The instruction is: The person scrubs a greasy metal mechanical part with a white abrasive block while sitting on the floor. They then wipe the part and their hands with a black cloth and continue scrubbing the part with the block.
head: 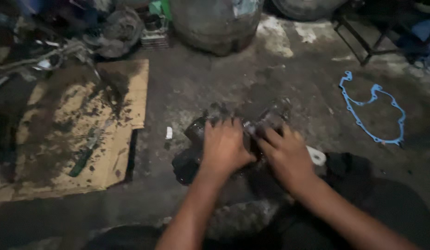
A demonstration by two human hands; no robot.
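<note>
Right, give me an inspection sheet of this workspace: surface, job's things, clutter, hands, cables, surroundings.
Surface: dark, stained concrete floor; oil-spotted cardboard lies at left.
Job's things: a dark, greasy engine part on the floor, blurred; details cannot be told.
Clutter: a green-handled tool on the cardboard; a blue gasket on the floor at right; a small white piece beside the part.
Hands: left hand rests on the part, fingers spread over its top; right hand touches its right side.
Cables: nothing seen for certain; thin metal pieces lie at upper left.
Surroundings: a drum at top, a tyre and a metal frame at upper right.
</note>
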